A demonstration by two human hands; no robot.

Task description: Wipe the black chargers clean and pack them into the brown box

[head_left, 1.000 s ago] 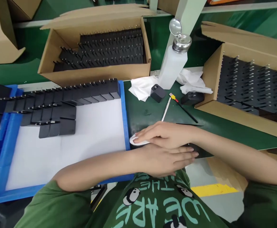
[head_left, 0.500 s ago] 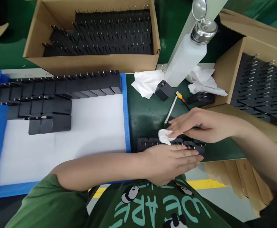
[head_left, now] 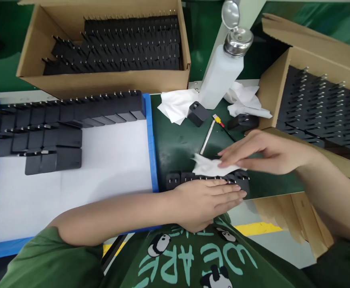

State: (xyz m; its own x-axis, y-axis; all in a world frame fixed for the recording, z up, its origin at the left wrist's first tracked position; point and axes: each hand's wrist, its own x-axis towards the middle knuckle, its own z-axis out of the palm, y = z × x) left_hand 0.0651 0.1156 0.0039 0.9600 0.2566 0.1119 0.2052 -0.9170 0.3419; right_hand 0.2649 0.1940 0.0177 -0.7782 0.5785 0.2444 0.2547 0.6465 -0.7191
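Observation:
My left hand lies flat, fingers stretched out and together, along the near side of a row of black plug adapters at the table's front edge. Just above that row, my right hand pinches a white wiping cloth between its fingertips. The cloth hangs over the middle of the row. The adapters' prongs point up.
A blue tray with a white liner holds rows of black adapters at left. Cardboard boxes full of adapters stand behind and at right. A white dispenser bottle, crumpled wipes, a loose adapter and a pen-like tool lie between.
My right hand has drawn the cloth from the left end of the row to the right and lifted it slightly. The left hand stayed pressed against the row. The view shifted.

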